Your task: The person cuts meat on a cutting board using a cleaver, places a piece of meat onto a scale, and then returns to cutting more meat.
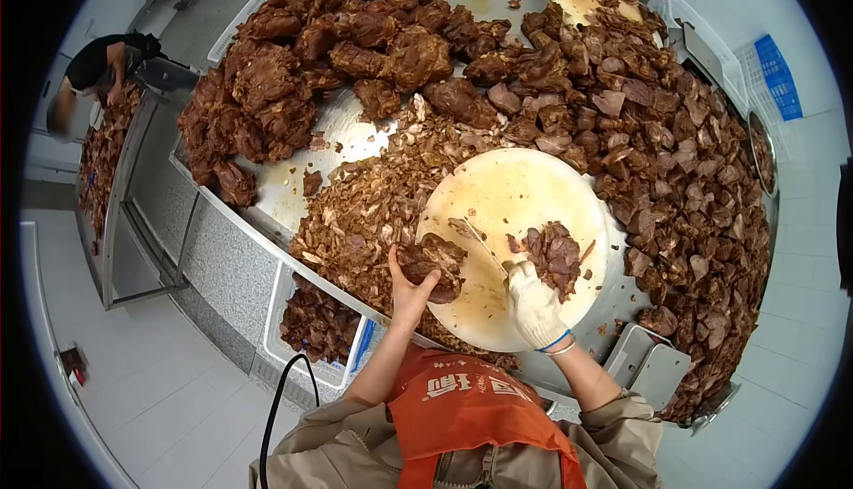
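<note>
A round, pale cutting board (pixel 498 182) lies on the metal table in front of me. At the board's left edge my bare left hand (pixel 411 292) grips a chunk of brown cooked meat (pixel 442 267), fingers and thumb around it. Over the board, my right hand (pixel 533 307) wears a white knit glove and is closed on a knife. The thin knife blade (pixel 481 238) points up and left, seen nearly edge-on, apart from the chunk. A small pile of cut meat (pixel 555 258) rests on the board just beyond the glove.
Large meat chunks (pixel 355 36) are heaped at the back left. Sliced pieces (pixel 693 196) cover the table's right side, near a metal scale (pixel 647 360). A white crate (pixel 306 325) holding meat stands below the front edge. Another person (pixel 111 67) bends over a table at left.
</note>
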A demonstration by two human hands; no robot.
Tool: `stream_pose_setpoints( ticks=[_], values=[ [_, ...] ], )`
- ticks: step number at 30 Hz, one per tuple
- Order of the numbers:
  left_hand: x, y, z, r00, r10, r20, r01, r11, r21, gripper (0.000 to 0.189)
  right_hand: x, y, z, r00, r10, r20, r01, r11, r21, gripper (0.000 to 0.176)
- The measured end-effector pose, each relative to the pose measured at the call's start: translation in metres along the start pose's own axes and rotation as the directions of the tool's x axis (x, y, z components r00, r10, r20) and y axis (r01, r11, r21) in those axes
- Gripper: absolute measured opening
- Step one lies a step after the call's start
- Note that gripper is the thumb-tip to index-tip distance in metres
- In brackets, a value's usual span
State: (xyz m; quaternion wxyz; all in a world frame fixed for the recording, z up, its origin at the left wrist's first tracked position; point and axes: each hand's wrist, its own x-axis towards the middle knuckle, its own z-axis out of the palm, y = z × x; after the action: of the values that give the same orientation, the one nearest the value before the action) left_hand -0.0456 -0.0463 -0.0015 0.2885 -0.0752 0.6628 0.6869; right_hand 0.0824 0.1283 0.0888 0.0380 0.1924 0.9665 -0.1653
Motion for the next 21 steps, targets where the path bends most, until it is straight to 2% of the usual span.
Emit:
stream_pose_setpoints(
  ticks=[2, 3, 4, 6, 7, 8, 9, 11, 13, 14, 16, 18, 20, 21],
  values=[
    [-0.001, -0.003, -0.002, 0.999, -0.051, 0.019, 0.050, 0.998, 0.027, 0.090, -0.017, -0.018, -0.002, 0.998, 0.006, 0.058, -0.011, 0.997, 0.082, 0.024],
    [-0.003, -0.004, -0.002, 0.999, -0.052, 0.014, 0.051, 0.998, 0.023, 0.090, -0.027, -0.018, 0.012, 0.998, -0.063, 0.007, 0.062, 0.994, 0.085, 0.023],
    [-0.005, -0.006, -0.002, 1.000, -0.018, 0.011, 0.017, 0.999, 0.034, 0.090, -0.035, -0.023, 0.014, 0.998, -0.066, 0.009, 0.065, 0.994, 0.086, 0.023],
    [-0.005, -0.014, -0.002, 0.997, 0.070, -0.016, -0.067, 0.988, 0.135, 0.087, -0.047, -0.040, 0.014, 0.985, -0.008, 0.173, 0.048, 0.972, -0.230, 0.019],
    [-0.005, -0.020, -0.004, 0.998, 0.065, -0.012, -0.063, 0.988, 0.143, 0.087, -0.045, -0.051, 0.006, 0.975, 0.082, 0.208, -0.038, 0.978, -0.205, 0.013],
    [-0.003, -0.026, -0.005, 0.994, 0.104, -0.016, -0.098, 0.974, 0.205, 0.087, -0.050, -0.051, 0.010, 0.974, 0.088, 0.208, -0.045, 0.978, -0.203, 0.013],
    [-0.003, -0.021, -0.002, 0.989, 0.144, -0.014, -0.136, 0.955, 0.264, 0.087, -0.057, -0.049, 0.014, 0.981, 0.066, 0.183, -0.025, 0.976, -0.217, 0.012],
    [-0.008, -0.009, 0.002, 0.992, 0.127, 0.006, -0.124, 0.951, 0.283, 0.088, -0.061, -0.046, 0.020, 0.987, 0.049, 0.156, -0.011, 0.972, -0.237, 0.011],
    [-0.011, -0.003, 0.004, 0.994, 0.109, 0.019, -0.109, 0.946, 0.305, 0.089, -0.061, -0.047, 0.026, 0.999, -0.030, 0.013, 0.033, 0.889, -0.458, 0.009],
    [-0.010, -0.005, 0.004, 0.995, 0.099, 0.015, -0.098, 0.940, 0.328, 0.091, -0.058, -0.047, 0.035, 1.000, -0.029, 0.011, 0.031, 0.888, -0.459, 0.009],
    [-0.008, -0.014, 0.004, 0.996, 0.090, 0.019, -0.091, 0.933, 0.348, 0.092, -0.045, -0.056, 0.046, 0.996, -0.033, -0.083, -0.023, 0.802, -0.596, 0.008],
    [-0.006, -0.021, 0.007, 0.971, 0.238, 0.020, -0.214, 0.829, 0.517, 0.093, -0.032, -0.069, 0.038, 0.989, -0.036, -0.145, -0.069, 0.754, -0.653, 0.012],
    [-0.006, -0.020, 0.009, 0.956, 0.292, 0.040, -0.262, 0.781, 0.567, 0.094, -0.026, -0.075, 0.036, 0.957, -0.125, -0.264, -0.159, 0.537, -0.828, 0.014],
    [-0.001, -0.020, 0.005, 0.976, 0.215, 0.043, -0.209, 0.851, 0.482, 0.094, -0.031, -0.069, 0.041, 0.993, -0.092, -0.080, 0.010, 0.716, -0.698, 0.012]
  ],
)
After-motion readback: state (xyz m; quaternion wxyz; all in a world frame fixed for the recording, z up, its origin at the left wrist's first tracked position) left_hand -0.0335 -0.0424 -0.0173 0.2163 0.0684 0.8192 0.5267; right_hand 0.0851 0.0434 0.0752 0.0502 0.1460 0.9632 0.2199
